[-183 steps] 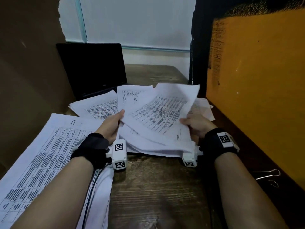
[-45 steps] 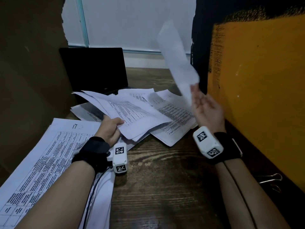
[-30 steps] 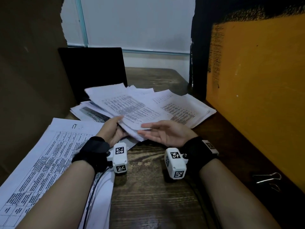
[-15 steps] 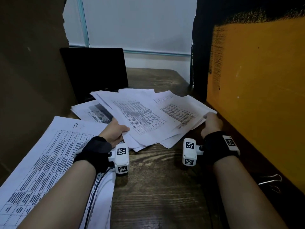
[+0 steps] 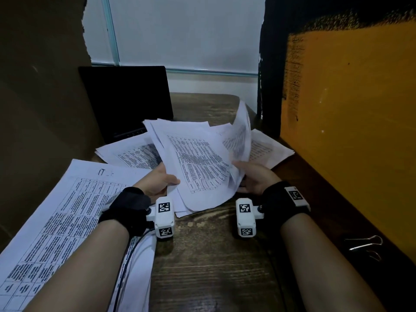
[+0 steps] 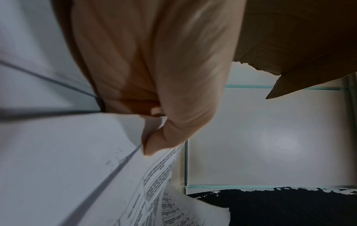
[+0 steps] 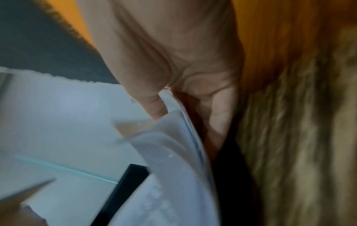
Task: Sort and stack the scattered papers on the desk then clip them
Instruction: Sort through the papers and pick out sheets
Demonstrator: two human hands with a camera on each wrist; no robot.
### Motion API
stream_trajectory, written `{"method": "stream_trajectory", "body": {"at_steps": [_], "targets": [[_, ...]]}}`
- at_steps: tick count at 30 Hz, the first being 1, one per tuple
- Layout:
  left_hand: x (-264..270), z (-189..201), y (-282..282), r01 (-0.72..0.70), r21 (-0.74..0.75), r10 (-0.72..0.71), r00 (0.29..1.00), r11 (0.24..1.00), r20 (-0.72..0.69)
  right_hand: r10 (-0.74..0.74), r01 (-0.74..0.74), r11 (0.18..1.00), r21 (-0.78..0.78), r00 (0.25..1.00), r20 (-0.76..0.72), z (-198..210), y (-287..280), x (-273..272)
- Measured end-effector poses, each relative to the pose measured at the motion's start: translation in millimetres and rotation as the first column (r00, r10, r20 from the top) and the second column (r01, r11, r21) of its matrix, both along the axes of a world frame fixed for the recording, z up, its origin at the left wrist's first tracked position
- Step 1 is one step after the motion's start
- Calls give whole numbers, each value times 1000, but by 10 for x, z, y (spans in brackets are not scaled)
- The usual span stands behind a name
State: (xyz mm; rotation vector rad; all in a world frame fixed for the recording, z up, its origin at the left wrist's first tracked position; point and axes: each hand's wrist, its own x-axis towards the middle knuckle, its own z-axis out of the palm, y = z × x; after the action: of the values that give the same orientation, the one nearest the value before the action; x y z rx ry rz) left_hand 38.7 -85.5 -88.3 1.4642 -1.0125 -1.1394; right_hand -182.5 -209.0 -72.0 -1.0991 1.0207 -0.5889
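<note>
A loose bundle of printed sheets is lifted off the wooden desk at the middle. My left hand grips its left edge, thumb on top; the left wrist view shows the thumb pressed on the sheets. My right hand pinches the right edge, where some pages curl upward; in the right wrist view the papers sit between thumb and fingers. More sheets lie flat behind. A large table printout lies at the left. A binder clip sits at the right.
A black laptop stands open behind the papers. A brown cardboard wall closes the left side. An orange panel with a black edge closes the right. Bare desk wood shows between my forearms.
My right hand came in from the right-hand papers to the bundle's right edge and took hold. The bundle rose and tilted, and its right pages curled up. The left hand kept its grip.
</note>
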Motion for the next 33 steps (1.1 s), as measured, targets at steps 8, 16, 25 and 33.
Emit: {"method": "stream_trajectory", "body": {"at_steps": [8,16,25,33], "targets": [[-9,13,7,28,103,-32,999,994,43,-154,142,961,-238,988,-32,-11,-43,-84],[-6,6,2,-176,162,171,984,971,42,-296,482,821,-304,817,495,359,-194,-403],[-37,8,-36,-72,125,68,997,989,36,-131,267,933,-242,877,463,492,-131,-473],[-32,24,-50,-160,121,171,981,980,-92,116,-208,942,-265,939,-324,158,5,-229]]}}
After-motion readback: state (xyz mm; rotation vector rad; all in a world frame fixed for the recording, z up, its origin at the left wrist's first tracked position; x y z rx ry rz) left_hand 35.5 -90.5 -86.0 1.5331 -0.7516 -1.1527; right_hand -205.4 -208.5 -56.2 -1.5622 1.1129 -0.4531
